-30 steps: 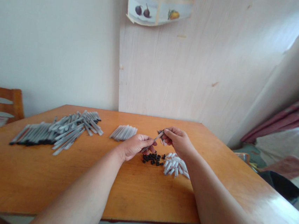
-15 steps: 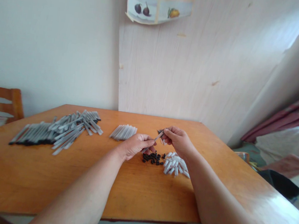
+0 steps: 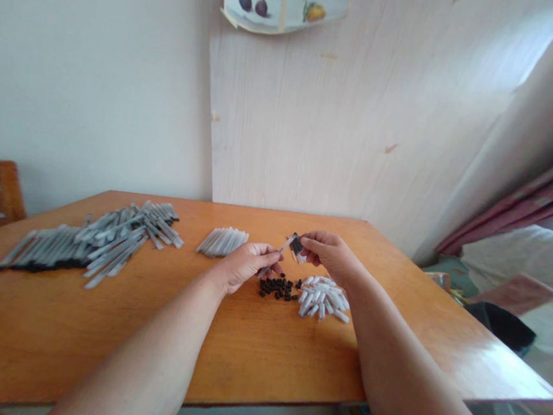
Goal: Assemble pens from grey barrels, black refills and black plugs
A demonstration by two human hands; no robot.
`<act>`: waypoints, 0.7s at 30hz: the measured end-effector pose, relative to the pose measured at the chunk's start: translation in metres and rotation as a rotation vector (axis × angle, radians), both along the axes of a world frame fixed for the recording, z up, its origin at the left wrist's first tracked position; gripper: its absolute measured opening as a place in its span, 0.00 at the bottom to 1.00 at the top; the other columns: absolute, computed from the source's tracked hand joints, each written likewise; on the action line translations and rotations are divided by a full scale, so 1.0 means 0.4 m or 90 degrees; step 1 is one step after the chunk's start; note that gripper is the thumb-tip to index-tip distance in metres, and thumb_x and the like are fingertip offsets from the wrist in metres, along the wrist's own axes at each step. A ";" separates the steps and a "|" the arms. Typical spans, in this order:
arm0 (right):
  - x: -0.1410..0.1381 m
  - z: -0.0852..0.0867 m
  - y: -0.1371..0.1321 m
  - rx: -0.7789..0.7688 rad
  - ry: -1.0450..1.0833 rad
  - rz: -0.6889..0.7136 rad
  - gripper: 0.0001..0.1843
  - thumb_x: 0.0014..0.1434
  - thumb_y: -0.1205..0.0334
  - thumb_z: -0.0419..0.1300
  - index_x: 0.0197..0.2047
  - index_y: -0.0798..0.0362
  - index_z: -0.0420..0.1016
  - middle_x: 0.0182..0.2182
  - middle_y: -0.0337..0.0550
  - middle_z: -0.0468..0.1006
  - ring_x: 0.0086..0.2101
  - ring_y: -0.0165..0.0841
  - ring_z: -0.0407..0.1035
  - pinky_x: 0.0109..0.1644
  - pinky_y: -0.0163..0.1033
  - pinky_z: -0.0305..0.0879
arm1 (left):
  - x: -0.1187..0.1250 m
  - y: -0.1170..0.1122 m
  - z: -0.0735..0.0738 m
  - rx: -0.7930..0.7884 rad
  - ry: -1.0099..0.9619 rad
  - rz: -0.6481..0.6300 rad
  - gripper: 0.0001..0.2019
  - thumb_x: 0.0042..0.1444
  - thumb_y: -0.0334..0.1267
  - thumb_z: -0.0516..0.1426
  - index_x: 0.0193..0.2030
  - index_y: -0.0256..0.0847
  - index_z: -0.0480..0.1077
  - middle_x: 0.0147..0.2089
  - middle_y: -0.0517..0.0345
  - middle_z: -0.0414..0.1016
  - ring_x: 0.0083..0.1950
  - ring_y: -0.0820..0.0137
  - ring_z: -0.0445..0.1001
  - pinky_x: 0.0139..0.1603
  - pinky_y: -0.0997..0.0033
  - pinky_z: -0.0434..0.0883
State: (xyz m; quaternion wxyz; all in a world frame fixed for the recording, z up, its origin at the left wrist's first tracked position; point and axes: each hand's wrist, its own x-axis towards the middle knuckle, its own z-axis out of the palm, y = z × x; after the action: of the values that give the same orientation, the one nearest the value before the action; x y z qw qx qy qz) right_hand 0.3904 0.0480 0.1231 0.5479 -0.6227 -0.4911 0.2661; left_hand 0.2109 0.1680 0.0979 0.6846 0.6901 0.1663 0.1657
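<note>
On the near part of the wooden table point(image 3: 272, 357), a heap of white caps point(image 3: 319, 295) lies right of some small black plugs point(image 3: 278, 287). Just beyond the plugs, the left hand point(image 3: 246, 268) pinches a slim tube point(image 3: 286, 244), tilted up toward the right. The right hand point(image 3: 327, 250) is at its upper end, fingertips drawn together; whether they grip it, I cannot tell. Farther left lie grey pens point(image 3: 122, 235) and, nearer the middle, pale tubes point(image 3: 223, 242) side by side.
</note>
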 end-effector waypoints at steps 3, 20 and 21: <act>0.023 0.002 -0.014 -0.087 -0.102 0.013 0.08 0.52 0.59 0.59 0.32 0.55 0.72 0.24 0.38 0.73 0.23 0.25 0.63 0.25 0.31 0.55 | 0.000 0.004 0.001 0.007 0.003 0.022 0.15 0.54 0.45 0.59 0.40 0.34 0.72 0.36 0.50 0.78 0.29 0.76 0.71 0.32 0.75 0.64; 0.056 -0.027 -0.020 -0.390 -0.613 0.011 0.16 0.44 0.56 0.66 0.38 0.52 0.76 0.37 0.44 0.79 0.36 0.36 0.70 0.33 0.34 0.58 | -0.001 0.005 0.003 0.010 -0.009 0.062 0.14 0.53 0.45 0.60 0.39 0.35 0.72 0.35 0.50 0.78 0.29 0.75 0.72 0.31 0.74 0.63; 0.058 -0.028 -0.019 -0.388 -0.613 0.015 0.16 0.45 0.56 0.66 0.38 0.52 0.76 0.37 0.45 0.79 0.36 0.36 0.71 0.33 0.34 0.59 | -0.001 0.005 0.004 0.010 -0.010 0.063 0.14 0.53 0.45 0.60 0.39 0.35 0.72 0.35 0.50 0.78 0.29 0.75 0.72 0.31 0.74 0.63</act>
State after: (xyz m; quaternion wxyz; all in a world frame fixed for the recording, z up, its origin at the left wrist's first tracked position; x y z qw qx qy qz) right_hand 0.4135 0.0406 0.1118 0.0549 -0.7983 -0.5934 0.0878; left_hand 0.2106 0.1700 0.0995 0.6717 0.6849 0.1933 0.2058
